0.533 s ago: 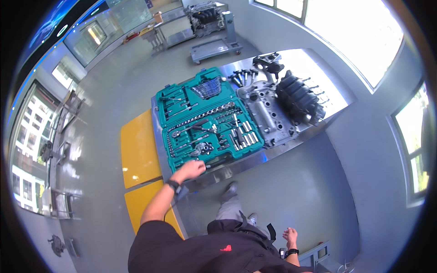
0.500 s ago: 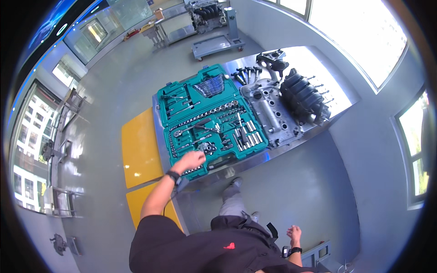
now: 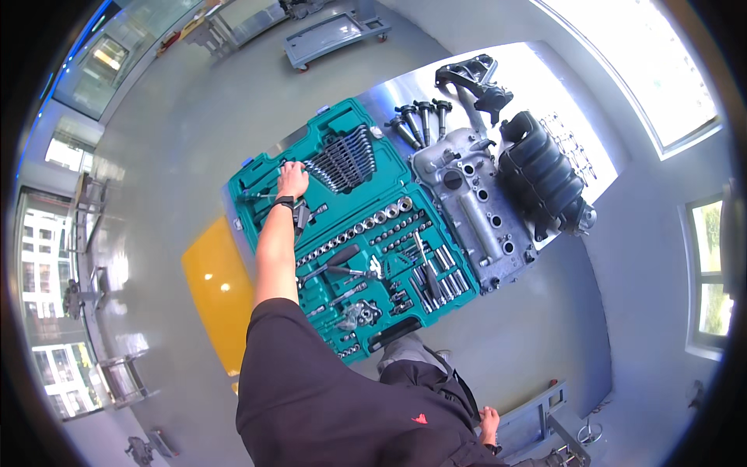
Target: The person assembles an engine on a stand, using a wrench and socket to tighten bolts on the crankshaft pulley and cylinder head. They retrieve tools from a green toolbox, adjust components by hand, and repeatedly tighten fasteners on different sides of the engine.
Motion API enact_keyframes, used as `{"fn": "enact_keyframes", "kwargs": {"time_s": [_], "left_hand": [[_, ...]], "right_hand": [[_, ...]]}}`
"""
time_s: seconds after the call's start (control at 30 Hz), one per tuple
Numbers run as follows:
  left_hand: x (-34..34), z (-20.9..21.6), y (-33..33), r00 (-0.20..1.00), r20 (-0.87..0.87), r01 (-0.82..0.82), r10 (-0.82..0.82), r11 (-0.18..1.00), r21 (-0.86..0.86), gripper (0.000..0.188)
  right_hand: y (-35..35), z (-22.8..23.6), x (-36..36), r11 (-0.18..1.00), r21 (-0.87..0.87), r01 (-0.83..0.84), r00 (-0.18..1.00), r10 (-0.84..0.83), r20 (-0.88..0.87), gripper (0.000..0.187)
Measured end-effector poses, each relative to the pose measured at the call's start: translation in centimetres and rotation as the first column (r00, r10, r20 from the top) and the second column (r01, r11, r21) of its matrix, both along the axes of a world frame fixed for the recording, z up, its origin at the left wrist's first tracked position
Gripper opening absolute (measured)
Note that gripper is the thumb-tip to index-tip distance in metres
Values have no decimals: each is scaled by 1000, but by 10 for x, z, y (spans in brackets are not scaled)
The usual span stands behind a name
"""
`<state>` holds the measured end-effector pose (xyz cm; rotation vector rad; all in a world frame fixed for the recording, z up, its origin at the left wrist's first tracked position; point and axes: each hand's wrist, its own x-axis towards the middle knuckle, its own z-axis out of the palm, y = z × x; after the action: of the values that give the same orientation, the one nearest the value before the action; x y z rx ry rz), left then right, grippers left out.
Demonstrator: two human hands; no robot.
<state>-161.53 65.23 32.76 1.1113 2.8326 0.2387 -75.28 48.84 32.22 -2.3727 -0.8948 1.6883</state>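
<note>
My left hand (image 3: 292, 180) is over the lid of a green tool case (image 3: 264, 173), its fingers curled down among the tools at the left of the lid. What they hold, if anything, is hidden under the hand. Right beside it sits a row of combination wrenches (image 3: 342, 159). In the lower half of the case lie a row of sockets (image 3: 366, 226), a black-handled ratchet (image 3: 340, 257) and a clear bag of small metal parts (image 3: 359, 314). My right hand (image 3: 489, 424) hangs low by my side, loosely closed, with nothing visible in it.
On the metal table right of the case lie several ignition coils (image 3: 424, 121), a grey valve cover (image 3: 475, 210), a black intake manifold (image 3: 542, 173) and a dark bracket (image 3: 478, 82). A yellow panel (image 3: 218, 288) stands at the left. Behind is a grey wheeled cart (image 3: 334, 39).
My left hand has reached forward from the near edge of the case to its lid. My view has shifted closer over the table. The right hand stays low at my side.
</note>
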Motion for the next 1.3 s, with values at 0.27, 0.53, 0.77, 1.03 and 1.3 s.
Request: {"fn": "enact_keyframes", "kwargs": {"time_s": [0.27,0.53,0.77,1.03,1.3], "left_hand": [[-33,2,43,997,67,-8,30,953,-302,40],[-44,10,61,977,-17,170,-213,826,-537,41],[-44,13,70,969,-15,190,-248,778,-598,47],[-46,12,73,957,-71,182,-281,772,-609,51],[-62,43,58,864,-147,427,-481,856,-291,36]], "right_hand": [[-28,0,-48,984,123,128,991,-121,-59,23],[-44,6,-73,975,85,204,978,-208,33,21],[-75,-3,-73,977,173,128,983,-147,105,23],[-107,-13,-64,948,105,301,950,-308,53,23],[-105,-24,-58,986,123,112,990,-121,73,17]]}}
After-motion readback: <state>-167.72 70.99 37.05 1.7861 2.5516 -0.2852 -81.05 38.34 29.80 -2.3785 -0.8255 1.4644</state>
